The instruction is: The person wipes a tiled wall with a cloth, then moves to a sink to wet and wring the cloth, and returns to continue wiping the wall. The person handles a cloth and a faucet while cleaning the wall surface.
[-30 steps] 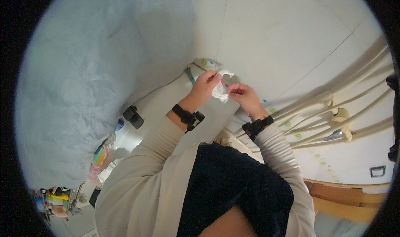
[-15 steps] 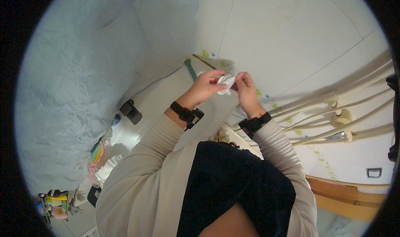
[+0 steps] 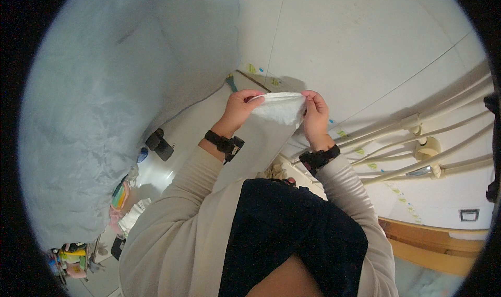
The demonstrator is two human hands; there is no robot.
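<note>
Between my two hands a thin, limp white sheet [image 3: 282, 109] is stretched sideways; I cannot tell whether it is a bag, a wipe or a cloth. Its upper edge runs nearly straight, and its lower part hangs loose. My left hand [image 3: 237, 111] pinches the left end of that edge between thumb and fingers. At the opposite end, my right hand [image 3: 316, 117] pinches the corner in the same way. Both wrists wear black straps with small devices. Just beyond my left hand, a teal strip-like tool or handle [image 3: 231, 82] leans near the wall.
A large grey-blue curtain [image 3: 120, 99] hangs along the left. Cream pipes [image 3: 376, 132] run along the wall at right, with a round holder [image 3: 428, 150]. A black object [image 3: 159, 144] stands on the white surface at left. Colourful items [image 3: 73, 258] crowd the lower left.
The white sheet was crumpled in my fingers and is now spread out. My hands have moved apart, the left one going left and the right one slightly right.
</note>
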